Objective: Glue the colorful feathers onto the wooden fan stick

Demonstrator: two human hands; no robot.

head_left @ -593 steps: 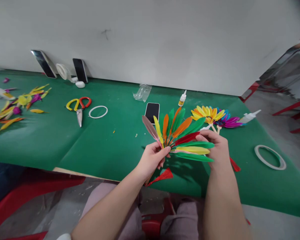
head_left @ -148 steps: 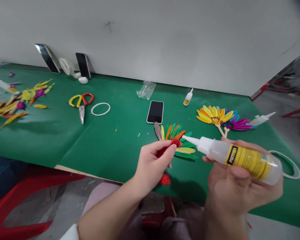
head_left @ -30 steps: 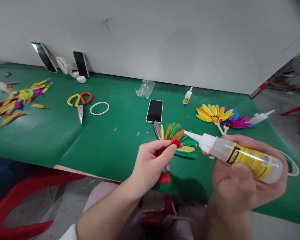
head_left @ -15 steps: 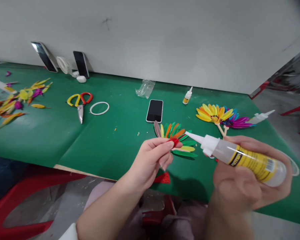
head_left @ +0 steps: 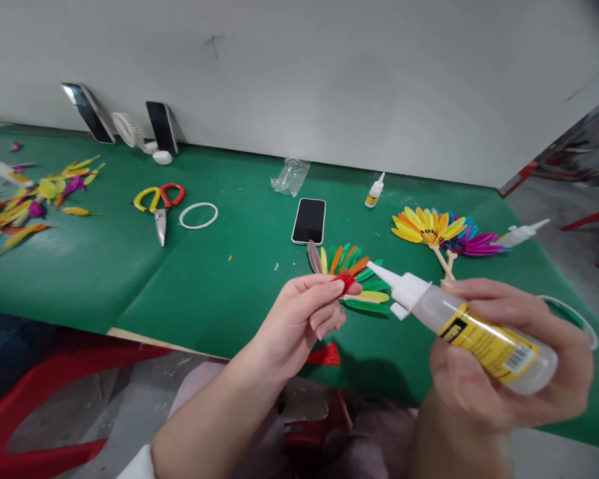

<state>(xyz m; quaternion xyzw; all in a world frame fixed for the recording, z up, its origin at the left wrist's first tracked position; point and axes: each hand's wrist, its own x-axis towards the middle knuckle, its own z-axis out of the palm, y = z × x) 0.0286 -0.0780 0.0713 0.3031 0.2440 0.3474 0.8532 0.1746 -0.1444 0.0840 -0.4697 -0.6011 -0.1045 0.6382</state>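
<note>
Between the thumb and fingers of my left hand is a small red strip, partly covered by the fingertips. My right hand is wrapped round a clear glue bottle with a yellow label and white nozzle. The bottle is tilted, its tip pointing left, close to the red strip; whether they touch I cannot tell. Just behind my left hand, green, orange, yellow and brownish feathers fan out, their inner ends hidden. Another red piece lies near the table's front edge, partly behind my left wrist.
On the green table are a phone, scissors, a white ring and a clear plastic bag. A small glue bottle stands behind. Feather fans lie at right, loose feathers at left.
My right hand has turned the glue bottle so it slopes more steeply, and its nozzle tip has shifted slightly left. My left hand has stayed almost still with the red strip.
</note>
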